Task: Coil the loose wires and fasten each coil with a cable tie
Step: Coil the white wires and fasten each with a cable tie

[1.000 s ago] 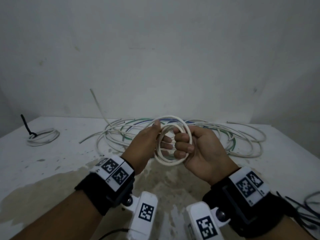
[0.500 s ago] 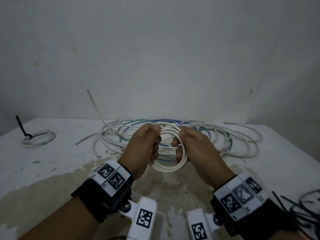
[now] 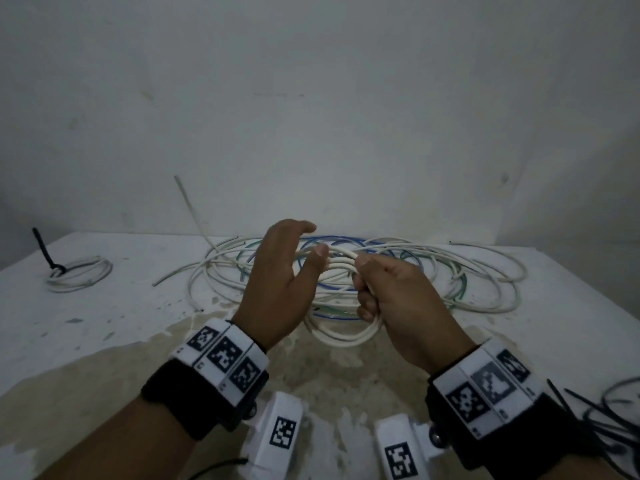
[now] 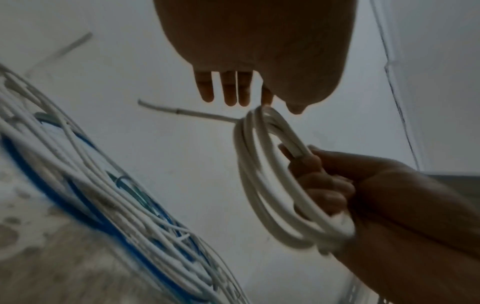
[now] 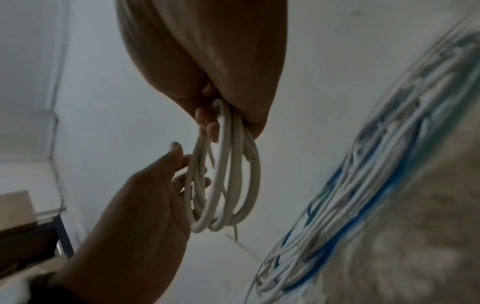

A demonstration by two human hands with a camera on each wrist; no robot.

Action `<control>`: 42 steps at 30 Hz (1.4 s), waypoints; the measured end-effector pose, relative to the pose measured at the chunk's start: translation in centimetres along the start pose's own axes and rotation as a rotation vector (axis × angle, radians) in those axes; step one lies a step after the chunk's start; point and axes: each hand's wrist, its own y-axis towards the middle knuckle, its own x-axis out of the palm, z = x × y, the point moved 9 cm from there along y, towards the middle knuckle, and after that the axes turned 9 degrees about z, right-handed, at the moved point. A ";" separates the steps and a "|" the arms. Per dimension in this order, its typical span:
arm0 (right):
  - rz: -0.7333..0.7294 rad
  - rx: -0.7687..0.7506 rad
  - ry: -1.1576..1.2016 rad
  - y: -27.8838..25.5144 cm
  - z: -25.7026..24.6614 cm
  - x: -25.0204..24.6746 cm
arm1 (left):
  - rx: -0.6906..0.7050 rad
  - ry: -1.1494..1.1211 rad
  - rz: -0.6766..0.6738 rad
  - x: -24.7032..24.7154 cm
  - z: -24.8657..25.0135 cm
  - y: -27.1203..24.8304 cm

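Coil (image 3: pixel 341 327): held between the hands, its plane roughly upright.
Right hand (image 3: pixel 403 299): fingers curled round the coil's right side; the nearer hand.
Left hand (image 3: pixel 280 282): fingers straight, thumb touching the top strand.
Free end (image 4: pixel 182 112): visible only in the left wrist view, pointing away from the right hand.
Ties (image 3: pixel 602 410): right of the right wrist.

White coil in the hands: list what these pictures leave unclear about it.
- Head view: the right hand covers the white coil where it grips, so the loops cannot be counted.
- Left wrist view: the left hand is open beside the coil; whether a fingertip touches is unclear.
- Right wrist view: the wire pile is blurred.
- Head view: the cable ties are cut off by the right edge.
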 end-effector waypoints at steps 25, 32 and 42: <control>0.131 -0.077 -0.371 0.1 -0.8 -3.8 | -0.334 -0.392 -0.184 3.7 0.4 -1.0; -0.016 -0.371 -0.653 -2.4 -4.1 -2.2 | -0.393 -0.519 -0.161 4.9 2.1 -1.7; 0.411 -0.186 -0.368 -5.8 -1.1 -10.9 | -0.423 -0.627 -0.338 11.5 5.6 -6.9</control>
